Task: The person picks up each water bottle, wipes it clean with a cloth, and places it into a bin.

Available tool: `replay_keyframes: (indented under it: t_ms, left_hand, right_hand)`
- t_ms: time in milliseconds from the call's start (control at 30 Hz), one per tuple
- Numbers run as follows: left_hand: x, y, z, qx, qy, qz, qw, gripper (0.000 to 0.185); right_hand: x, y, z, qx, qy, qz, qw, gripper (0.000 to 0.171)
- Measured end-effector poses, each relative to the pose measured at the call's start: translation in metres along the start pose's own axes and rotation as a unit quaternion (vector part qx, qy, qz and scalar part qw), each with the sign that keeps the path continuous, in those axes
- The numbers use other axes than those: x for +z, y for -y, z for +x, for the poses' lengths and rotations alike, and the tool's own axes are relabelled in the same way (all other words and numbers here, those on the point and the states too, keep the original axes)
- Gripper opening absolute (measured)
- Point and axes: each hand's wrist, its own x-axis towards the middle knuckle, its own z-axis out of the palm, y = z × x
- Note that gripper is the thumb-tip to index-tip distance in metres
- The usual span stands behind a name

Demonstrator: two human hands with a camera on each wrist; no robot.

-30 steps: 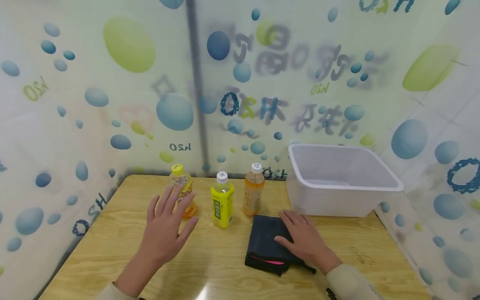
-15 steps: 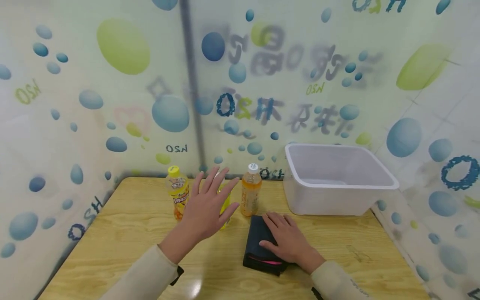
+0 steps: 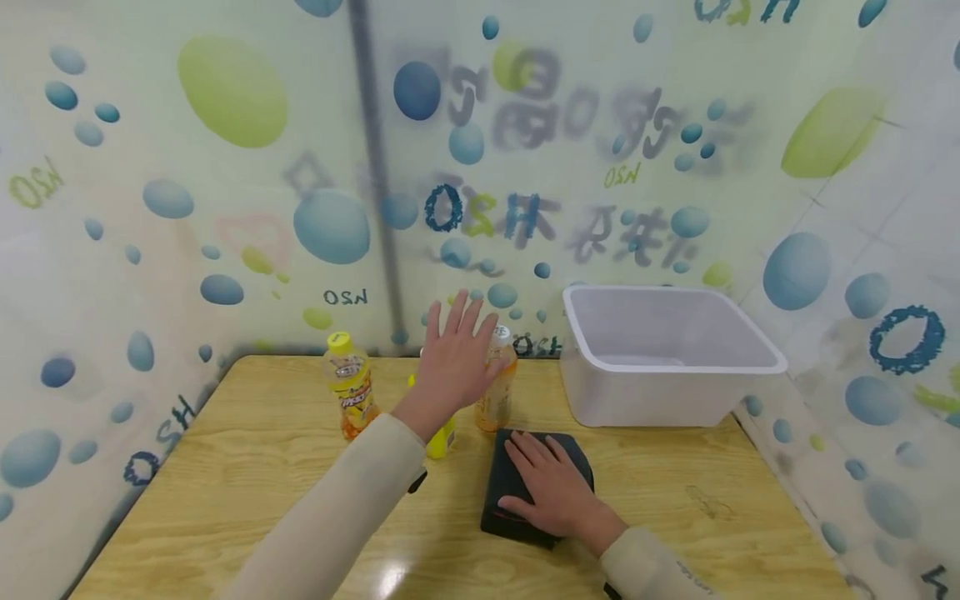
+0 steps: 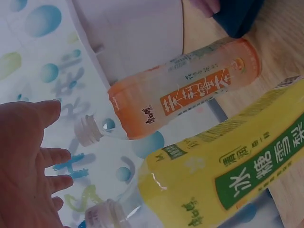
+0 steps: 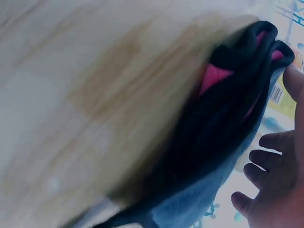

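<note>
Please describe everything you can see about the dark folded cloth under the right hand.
The dark folded cloth lies flat on the wooden table, in front of the orange bottle and left of the white tub. It looks like soft navy-black fabric in several layers, with a pink strip showing along its near edge. The right hand rests on top, fingers spread.

Your open left hand has travelled rightward from the yellow-capped orange plastic bottle, past the yellow-labelled green-tea bottle, and now hovers at the white-capped orange tea bottle.
</note>
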Motion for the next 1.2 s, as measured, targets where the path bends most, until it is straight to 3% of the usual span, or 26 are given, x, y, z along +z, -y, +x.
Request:
replay_keyframes:
  t_ms: [200, 333, 833, 1000, 1200]
  left_hand:
    - [0.003, -0.001, 0.019, -0.021, 0.061, 0.025, 0.9976, 0.067]
    - [0.007, -0.001, 0.024, -0.025, 0.078, 0.027, 0.9963, 0.067]
    - [0.014, -0.007, 0.032, -0.018, 0.072, 0.023, 0.9969, 0.063]
    - [0.014, -0.006, 0.033, -0.024, 0.064, 0.027, 0.9973, 0.064]
    - [0.015, -0.003, 0.033, -0.011, 0.059, 0.039, 0.9974, 0.054]
  right_hand:
    - [0.014, 0.007, 0.002, 0.008, 0.009, -0.006, 1.000, 0.080]
    - [0.021, 0.012, 0.004, 0.018, 0.018, -0.012, 1.000, 0.086]
    - [0.028, 0.024, 0.010, 0.065, 0.069, -0.037, 0.995, 0.116]
    - [0.026, 0.025, 0.010, 0.064, 0.074, -0.049, 0.994, 0.107]
    - [0.026, 0.027, 0.011, 0.073, 0.075, -0.102, 0.989, 0.091]
